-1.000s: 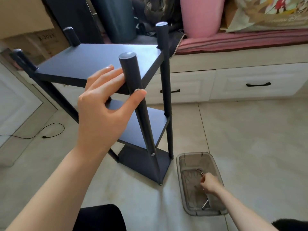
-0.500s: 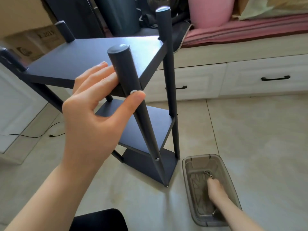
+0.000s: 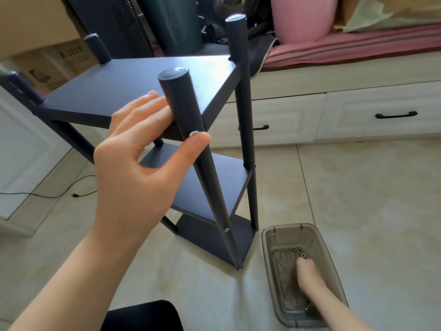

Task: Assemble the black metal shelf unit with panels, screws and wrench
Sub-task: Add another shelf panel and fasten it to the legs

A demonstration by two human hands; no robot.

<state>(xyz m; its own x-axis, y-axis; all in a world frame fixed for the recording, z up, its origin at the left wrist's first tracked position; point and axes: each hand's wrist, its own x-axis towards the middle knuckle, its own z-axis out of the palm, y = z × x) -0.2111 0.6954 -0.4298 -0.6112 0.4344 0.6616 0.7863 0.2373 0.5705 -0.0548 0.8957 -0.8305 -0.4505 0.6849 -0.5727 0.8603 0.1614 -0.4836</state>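
The black shelf unit (image 3: 133,91) stands on the floor with three panels between round posts. My left hand (image 3: 140,154) holds the near post (image 3: 181,101) just below the top panel. Its fingers lie behind the post and its thumb presses on a silver screw head (image 3: 194,134). My right hand (image 3: 307,275) reaches down into a grey plastic tray (image 3: 267,249) beside the shelf's foot. Its fingertips sit right at a few small screws (image 3: 299,252) on the tray bottom. Whether they pinch one is hidden. A bit of a metal wrench (image 3: 307,307) shows by my wrist.
White drawers with black handles (image 3: 396,114) run along the back under a pink cushioned bench (image 3: 358,44). Cardboard boxes (image 3: 55,63) stand at the back left. A black cable (image 3: 59,193) lies on the tiled floor at left. Something dark (image 3: 143,316) lies at the bottom edge.
My right hand has slid further into the tray toward the small screws. My left hand keeps its hold on the post, and the view has shifted slightly.
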